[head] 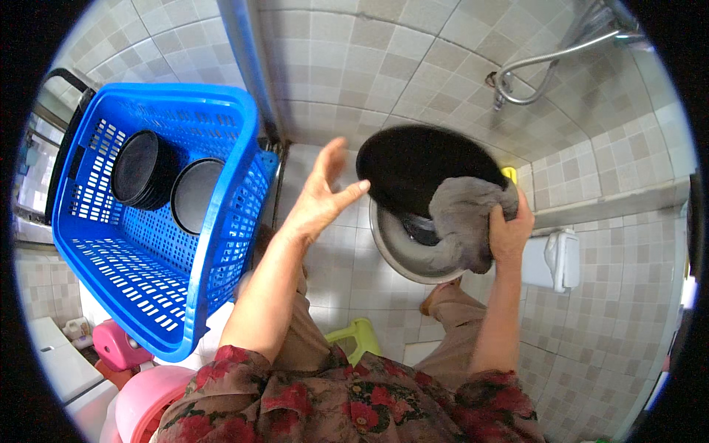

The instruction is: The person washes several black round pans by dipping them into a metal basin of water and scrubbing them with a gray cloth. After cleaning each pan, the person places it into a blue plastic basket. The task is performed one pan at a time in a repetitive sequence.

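A large black round plate or tray (421,163) is tilted above a metal basin (388,249). My right hand (508,230) grips its right edge together with a wet-looking grey cloth (465,205), which hangs down over the basin. Just left of the black plate, my left hand (335,191) is spread and holds nothing; its thumb is close to the plate's edge, and whether they touch I cannot tell. Part of a dark object (422,230) shows in the basin. At the left, a blue plastic basket (202,260) contains a stack of black round dishes (135,169) and another black round dish (199,194).
A shower hose (520,101) hangs on the tiled wall at the upper right. Below it stands a white lidded bin (562,260). A yellow-green plastic stool (363,338) is on the floor between my legs. Pink plastic containers (149,398) stand at the lower left.
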### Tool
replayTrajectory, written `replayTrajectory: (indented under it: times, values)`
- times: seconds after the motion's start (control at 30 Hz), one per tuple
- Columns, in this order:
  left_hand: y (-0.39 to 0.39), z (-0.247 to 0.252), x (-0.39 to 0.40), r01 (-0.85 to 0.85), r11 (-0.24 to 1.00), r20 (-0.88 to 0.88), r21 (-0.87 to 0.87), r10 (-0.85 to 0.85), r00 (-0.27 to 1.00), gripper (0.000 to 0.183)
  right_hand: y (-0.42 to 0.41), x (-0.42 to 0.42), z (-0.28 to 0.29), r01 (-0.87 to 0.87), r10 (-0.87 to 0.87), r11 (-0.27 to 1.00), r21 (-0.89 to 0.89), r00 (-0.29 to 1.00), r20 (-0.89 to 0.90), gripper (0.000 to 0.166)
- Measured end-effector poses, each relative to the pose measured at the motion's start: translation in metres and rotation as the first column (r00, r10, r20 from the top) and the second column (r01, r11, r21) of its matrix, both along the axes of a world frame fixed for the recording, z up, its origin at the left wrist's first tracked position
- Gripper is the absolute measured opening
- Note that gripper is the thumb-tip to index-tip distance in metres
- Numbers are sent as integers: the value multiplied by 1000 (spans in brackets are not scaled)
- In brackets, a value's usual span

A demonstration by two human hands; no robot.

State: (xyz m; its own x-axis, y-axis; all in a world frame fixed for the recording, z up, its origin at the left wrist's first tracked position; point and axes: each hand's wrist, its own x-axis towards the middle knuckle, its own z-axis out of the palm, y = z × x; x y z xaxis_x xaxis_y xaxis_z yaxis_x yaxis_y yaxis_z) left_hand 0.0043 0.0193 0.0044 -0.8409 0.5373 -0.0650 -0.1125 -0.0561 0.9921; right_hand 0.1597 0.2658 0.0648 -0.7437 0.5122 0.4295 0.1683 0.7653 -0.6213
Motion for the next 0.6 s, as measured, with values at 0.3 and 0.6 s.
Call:
replayTrajectory:
  times: [0.3, 0.6]
  values:
    - [24, 23, 15, 422, 890, -239, -173, -454, 859, 36, -44, -39, 49, -659, 375, 493, 567, 750, 545, 19]
    - [11, 23, 19, 163, 985, -148, -48, -168, 975, 16, -35, -80, 59, -659, 453, 591, 465, 748, 485, 39]
